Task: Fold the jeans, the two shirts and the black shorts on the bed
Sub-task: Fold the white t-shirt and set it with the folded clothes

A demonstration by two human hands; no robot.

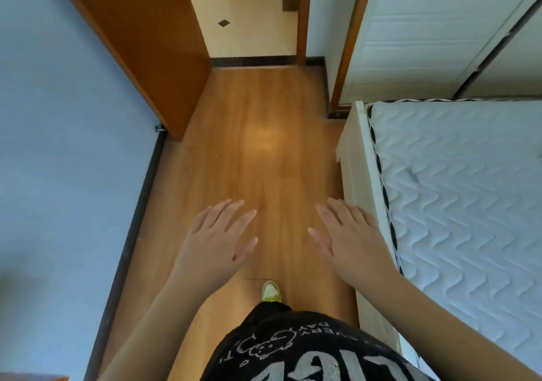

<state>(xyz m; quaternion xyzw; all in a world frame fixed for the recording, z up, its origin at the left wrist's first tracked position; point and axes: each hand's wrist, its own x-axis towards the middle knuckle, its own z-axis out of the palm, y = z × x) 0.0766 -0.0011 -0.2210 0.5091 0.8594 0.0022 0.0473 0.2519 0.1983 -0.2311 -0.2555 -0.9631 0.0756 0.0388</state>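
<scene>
Wooden plank floor (258, 146) underfoot; left hand (217, 243) and right hand (349, 240) are hovering flat, empty; white quilted mattress (469, 204) is showing no clothes, so turning bedward should come first.

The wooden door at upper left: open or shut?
Open. The wooden door is swung back against the blue wall, and the tiled floor of the next room shows through the doorway.
</scene>
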